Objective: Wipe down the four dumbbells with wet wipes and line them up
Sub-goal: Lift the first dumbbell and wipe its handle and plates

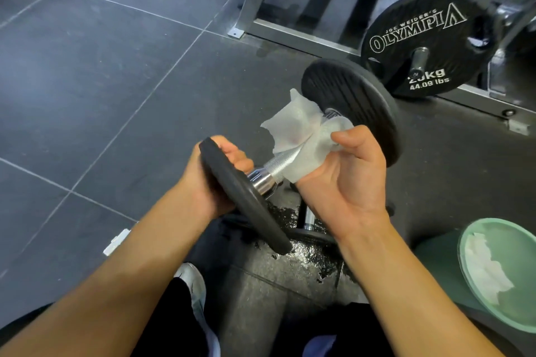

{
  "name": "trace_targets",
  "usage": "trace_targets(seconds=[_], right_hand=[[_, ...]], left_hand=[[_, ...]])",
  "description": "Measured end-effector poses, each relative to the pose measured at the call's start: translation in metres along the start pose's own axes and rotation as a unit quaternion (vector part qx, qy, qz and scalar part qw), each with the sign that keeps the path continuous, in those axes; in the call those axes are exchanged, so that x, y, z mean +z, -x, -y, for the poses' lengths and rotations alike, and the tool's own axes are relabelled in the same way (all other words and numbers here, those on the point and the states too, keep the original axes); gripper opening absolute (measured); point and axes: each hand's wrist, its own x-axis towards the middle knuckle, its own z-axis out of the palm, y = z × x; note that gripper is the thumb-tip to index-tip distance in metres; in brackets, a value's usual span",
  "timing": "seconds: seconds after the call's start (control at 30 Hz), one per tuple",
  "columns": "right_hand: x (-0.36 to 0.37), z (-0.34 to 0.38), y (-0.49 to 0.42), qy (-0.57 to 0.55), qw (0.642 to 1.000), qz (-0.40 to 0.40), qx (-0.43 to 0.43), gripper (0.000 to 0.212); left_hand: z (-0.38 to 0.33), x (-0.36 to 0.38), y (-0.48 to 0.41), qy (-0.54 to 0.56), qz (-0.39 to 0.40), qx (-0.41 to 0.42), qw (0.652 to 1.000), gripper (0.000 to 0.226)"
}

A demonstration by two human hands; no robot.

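Dumbbell [348, 101] x2 prob., wipe [295, 127] x2

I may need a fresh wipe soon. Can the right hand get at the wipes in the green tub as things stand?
Probably yes: the green tub lies open on that side, nothing between. The right hand must first release the wipe it holds round the dumbbell.

Your wet wipe [293, 127] and your right hand [348, 180] cover the middle of the handle of the dumbbell [278, 164], and the fingers of this hand are out of sight behind it. The near plate and your right wrist hide most of a second dumbbell [309, 219] on the floor [116, 66]. The green bin [519, 255] is cut off by the right edge, and the first digit on the weight plate [420, 26] is behind its peg [419, 59].
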Motion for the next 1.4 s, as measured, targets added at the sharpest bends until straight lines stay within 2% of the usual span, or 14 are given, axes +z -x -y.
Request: trace_targets(seconds=[0.07,0.17,0.27,0.43,0.5,0.6,0.73,0.83,1.0,1.13,1.2,1.3,1.33,1.4], right_hand=[[0.007,-0.001,0.003,-0.005,0.999,0.035,0.009,0.041],[0.01,-0.004,0.001,0.029,0.999,0.014,-0.013,0.019],[0.004,-0.005,-0.004,0.061,0.996,-0.043,-0.052,0.01],[-0.007,-0.007,-0.007,0.053,0.993,-0.097,-0.05,0.017],[-0.008,-0.006,-0.008,0.037,0.993,-0.103,-0.051,0.02],[-0.009,-0.006,-0.01,0.049,0.991,-0.115,-0.053,0.024],[-0.004,-0.008,-0.008,0.054,0.99,-0.125,-0.043,0.034],[0.001,-0.008,-0.004,0.043,0.993,-0.111,-0.024,0.042],[0.006,-0.013,-0.001,0.071,0.995,-0.075,-0.008,0.049],[-0.001,-0.016,-0.006,0.098,0.99,-0.098,-0.014,0.009],[-0.005,-0.018,-0.007,0.098,0.988,-0.121,-0.016,0.007],[-0.007,-0.02,-0.005,0.053,0.99,-0.128,-0.025,0.005],[-0.009,-0.02,-0.006,0.03,0.991,-0.129,-0.026,0.007],[-0.014,-0.019,-0.007,0.009,0.99,-0.138,-0.036,0.008]], left_hand=[[0.007,-0.007,-0.006,0.07,-0.01,0.016,0.997,0.082],[0.005,-0.003,0.0,0.038,-0.032,0.041,0.998,0.047],[-0.008,0.002,0.014,-0.098,0.022,0.259,0.961,0.032],[-0.001,0.002,0.036,-0.506,0.152,0.662,0.533,0.039],[0.004,0.006,0.039,-0.54,0.149,0.682,0.47,0.035],[0.005,0.005,0.035,-0.517,0.129,0.657,0.533,0.038],[-0.007,0.009,0.022,-0.299,0.039,0.366,0.88,0.033],[-0.015,0.001,0.002,-0.158,-0.007,0.074,0.985,0.035],[0.002,-0.013,-0.007,-0.02,-0.027,-0.004,0.999,0.044],[0.0,-0.001,0.009,-0.068,-0.017,0.15,0.986,0.044],[-0.003,0.004,0.026,-0.212,0.033,0.338,0.916,0.043],[0.002,0.005,0.048,-0.46,0.161,0.587,0.646,0.041],[0.005,0.003,0.052,-0.48,0.163,0.615,0.604,0.036],[0.012,0.0,0.046,-0.44,0.098,0.571,0.686,0.025]])
